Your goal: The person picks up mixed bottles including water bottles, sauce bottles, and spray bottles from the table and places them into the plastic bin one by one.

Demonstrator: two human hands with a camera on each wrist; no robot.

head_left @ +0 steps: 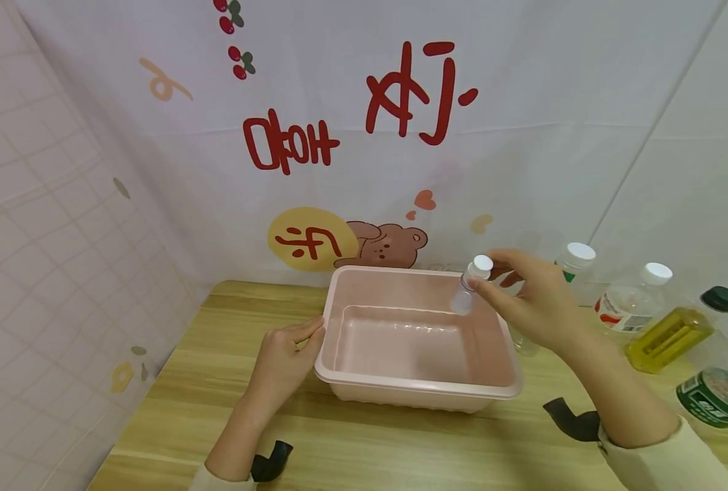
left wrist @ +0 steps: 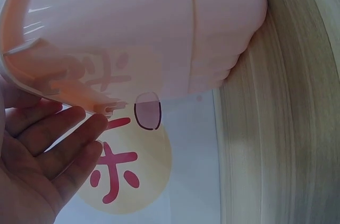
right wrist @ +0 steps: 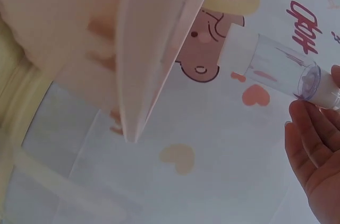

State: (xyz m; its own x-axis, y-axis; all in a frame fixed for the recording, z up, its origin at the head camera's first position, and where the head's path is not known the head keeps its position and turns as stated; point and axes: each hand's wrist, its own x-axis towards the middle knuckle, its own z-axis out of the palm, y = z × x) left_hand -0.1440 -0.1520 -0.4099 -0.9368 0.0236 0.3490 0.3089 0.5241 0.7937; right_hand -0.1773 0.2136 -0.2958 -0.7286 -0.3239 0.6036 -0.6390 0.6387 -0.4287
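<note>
A pale pink plastic basin point(head_left: 419, 389) stands on the wooden table. My left hand point(head_left: 285, 358) touches the outside of its left rim; in the left wrist view its fingers point(left wrist: 71, 136) lie fairly straight just beneath the lip. Over the basin's back right corner, my right hand point(head_left: 532, 296) pinches a small clear bottle point(head_left: 464, 299) near its white cap point(head_left: 482, 265). The bottle is slightly tilted, cap up, with its lower end below the rim level. In the right wrist view the bottle point(right wrist: 279, 65) has a whitish far end, and the fingertips meet it near the cap.
Right of the basin stand several bottles: a white-capped one point(head_left: 580, 254) partly behind my right hand, another white-capped bottle point(head_left: 630, 307), and one of yellow liquid point(head_left: 671, 341). A green-labelled bottle point(head_left: 716, 395) is nearer. A printed cloth point(head_left: 523, 170) hangs behind the table point(head_left: 247, 300).
</note>
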